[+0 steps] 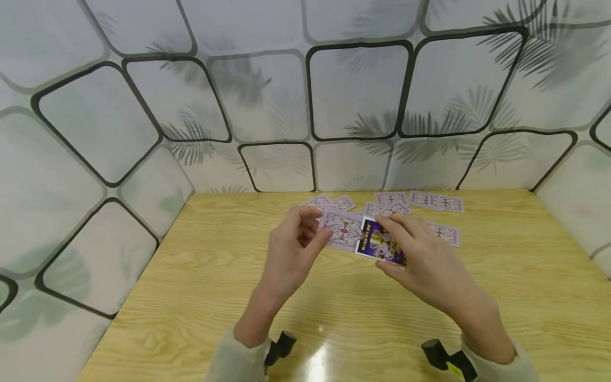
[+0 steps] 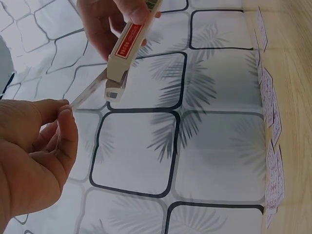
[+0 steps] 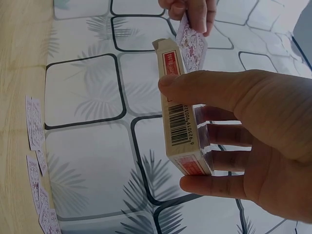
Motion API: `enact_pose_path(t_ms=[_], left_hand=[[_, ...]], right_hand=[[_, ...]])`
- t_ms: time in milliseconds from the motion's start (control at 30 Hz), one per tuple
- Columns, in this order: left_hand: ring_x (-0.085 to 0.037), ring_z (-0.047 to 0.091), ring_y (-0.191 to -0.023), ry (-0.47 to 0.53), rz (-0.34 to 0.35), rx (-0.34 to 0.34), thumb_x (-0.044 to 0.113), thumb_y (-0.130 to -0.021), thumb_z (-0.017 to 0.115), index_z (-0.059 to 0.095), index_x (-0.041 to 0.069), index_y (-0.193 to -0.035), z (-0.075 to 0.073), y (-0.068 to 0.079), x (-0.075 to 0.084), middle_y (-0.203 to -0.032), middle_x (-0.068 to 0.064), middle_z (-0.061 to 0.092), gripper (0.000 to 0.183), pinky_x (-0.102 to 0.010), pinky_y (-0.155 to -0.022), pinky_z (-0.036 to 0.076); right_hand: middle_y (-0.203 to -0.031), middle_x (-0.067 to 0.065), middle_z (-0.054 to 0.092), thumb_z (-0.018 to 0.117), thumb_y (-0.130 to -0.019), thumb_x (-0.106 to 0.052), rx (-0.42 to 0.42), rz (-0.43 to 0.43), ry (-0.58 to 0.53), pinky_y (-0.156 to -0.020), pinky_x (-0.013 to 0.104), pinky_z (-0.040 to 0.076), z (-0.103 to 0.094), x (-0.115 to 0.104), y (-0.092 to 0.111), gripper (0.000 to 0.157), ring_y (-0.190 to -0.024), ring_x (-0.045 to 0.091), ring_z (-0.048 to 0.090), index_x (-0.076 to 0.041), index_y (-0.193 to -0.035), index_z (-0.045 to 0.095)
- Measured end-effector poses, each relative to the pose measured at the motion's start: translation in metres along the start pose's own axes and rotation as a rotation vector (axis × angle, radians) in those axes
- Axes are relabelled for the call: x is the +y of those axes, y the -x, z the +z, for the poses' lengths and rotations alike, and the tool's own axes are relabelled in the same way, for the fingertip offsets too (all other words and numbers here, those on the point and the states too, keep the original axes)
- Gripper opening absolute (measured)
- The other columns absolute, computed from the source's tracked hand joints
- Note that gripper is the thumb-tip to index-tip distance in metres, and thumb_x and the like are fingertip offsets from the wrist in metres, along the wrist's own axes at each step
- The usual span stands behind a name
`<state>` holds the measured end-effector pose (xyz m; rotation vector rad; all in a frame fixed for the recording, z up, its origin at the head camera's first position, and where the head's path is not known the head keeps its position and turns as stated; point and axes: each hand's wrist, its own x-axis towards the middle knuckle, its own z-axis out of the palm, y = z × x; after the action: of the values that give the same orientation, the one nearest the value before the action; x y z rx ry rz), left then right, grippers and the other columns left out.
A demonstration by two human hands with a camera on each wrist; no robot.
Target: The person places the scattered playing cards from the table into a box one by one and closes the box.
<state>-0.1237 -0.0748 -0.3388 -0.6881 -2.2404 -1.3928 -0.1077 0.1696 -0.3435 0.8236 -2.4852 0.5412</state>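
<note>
Card and box held end to end above the tabletop (image 1: pixel 191 313), between left grip (image 1: pixel 289 250) and right grip (image 1: pixel 425 255).
Left grip: thumb and fingertips nearly together, pinching the near end of a patterned card (image 1: pixel 341 229). Right grip: parted to the width of a card box (image 1: pixel 380 241), thumb and fingers clasping it. Both long axes run grip to grip, dipping slightly rightward; the box's flapped end points at left grip, meeting the card. Loose cards (image 1: pixel 447 203) lie beyond both grips.
</note>
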Motion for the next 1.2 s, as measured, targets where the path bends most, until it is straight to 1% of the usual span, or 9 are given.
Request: enact_pose_path(t_ms=[67,167,433,567,733,833,967,1033,1200], left_hand=[[-0.013,0.059,-0.069,0.007,0.028,0.005,0.005,-0.09,0.072,0.062,0.0,-0.112,0.002,0.001,0.002,-0.084,-0.007,0.063,0.024,-0.022,-0.059,0.052],[-0.013,0.06,-0.069,0.006,0.066,-0.009,0.003,-0.09,0.071,0.064,-0.001,-0.111,0.005,0.003,0.005,-0.083,-0.007,0.063,0.022,-0.022,-0.059,0.053],[-0.012,0.059,-0.071,-0.038,0.152,-0.036,-0.001,-0.092,0.066,0.064,-0.001,-0.118,0.011,0.005,0.011,-0.089,-0.007,0.062,0.026,-0.018,-0.057,0.051],[-0.012,0.057,-0.073,-0.063,0.156,-0.037,-0.002,-0.092,0.065,0.066,-0.001,-0.12,0.014,0.007,0.012,-0.091,-0.007,0.061,0.028,-0.016,-0.058,0.05],[-0.013,0.056,-0.071,-0.094,0.155,-0.033,-0.003,-0.091,0.067,0.067,-0.002,-0.121,0.02,0.01,0.013,-0.091,-0.008,0.061,0.03,-0.019,-0.056,0.05],[-0.013,0.056,-0.069,-0.15,0.183,-0.026,-0.003,-0.09,0.069,0.067,-0.002,-0.121,0.024,0.012,0.012,-0.09,-0.009,0.061,0.031,-0.016,-0.056,0.048],[-0.012,0.057,-0.067,-0.267,0.257,0.006,-0.002,-0.089,0.071,0.067,-0.002,-0.12,0.029,0.014,0.01,-0.092,-0.009,0.063,0.032,-0.011,-0.057,0.045],[-0.01,0.057,-0.066,-0.311,0.283,0.023,-0.001,-0.088,0.072,0.067,-0.001,-0.12,0.032,0.014,0.009,-0.093,-0.009,0.064,0.033,-0.01,-0.058,0.045],[-0.009,0.057,-0.065,-0.33,0.286,0.041,0.0,-0.088,0.072,0.068,0.0,-0.119,0.036,0.015,0.01,-0.092,-0.008,0.067,0.032,-0.008,-0.058,0.044]], right_hand=[[-0.124,0.017,0.058,0.091,-0.069,-0.015,0.0,0.003,0.0,-0.085,0.051,0.053,0.0,-0.001,0.0,0.078,-0.11,0.036,0.058,0.0,-0.136,0.055],[-0.124,0.017,0.058,0.091,-0.069,-0.015,0.001,0.006,0.001,-0.083,0.051,0.053,0.0,-0.001,0.0,0.078,-0.11,0.035,0.058,0.0,-0.136,0.055],[-0.125,0.017,0.058,0.091,-0.069,-0.013,0.011,0.006,-0.007,-0.082,0.05,0.054,-0.002,-0.003,0.001,0.078,-0.111,0.035,0.057,-0.001,-0.137,0.054],[-0.124,0.016,0.057,0.091,-0.069,-0.013,0.016,0.007,-0.012,-0.081,0.049,0.054,-0.002,-0.003,0.001,0.078,-0.11,0.034,0.057,-0.001,-0.137,0.055],[-0.124,0.017,0.058,0.091,-0.069,-0.013,0.021,0.002,-0.006,-0.081,0.049,0.054,-0.002,-0.004,0.0,0.077,-0.11,0.035,0.057,0.0,-0.136,0.055],[-0.123,0.017,0.058,0.09,-0.069,-0.014,0.025,-0.001,0.0,-0.082,0.05,0.054,-0.001,-0.003,0.0,0.076,-0.109,0.035,0.058,0.0,-0.136,0.055],[-0.122,0.017,0.059,0.091,-0.069,-0.014,0.03,-0.002,0.006,-0.081,0.048,0.054,0.001,-0.003,-0.001,0.076,-0.107,0.034,0.059,0.001,-0.135,0.056],[-0.121,0.017,0.059,0.091,-0.069,-0.014,0.031,-0.001,0.009,-0.08,0.048,0.054,0.002,-0.002,-0.001,0.076,-0.107,0.033,0.059,0.001,-0.135,0.056],[-0.121,0.017,0.059,0.091,-0.069,-0.014,0.029,0.008,0.012,-0.08,0.048,0.054,0.003,-0.003,-0.001,0.076,-0.107,0.033,0.059,0.0,-0.135,0.056]])
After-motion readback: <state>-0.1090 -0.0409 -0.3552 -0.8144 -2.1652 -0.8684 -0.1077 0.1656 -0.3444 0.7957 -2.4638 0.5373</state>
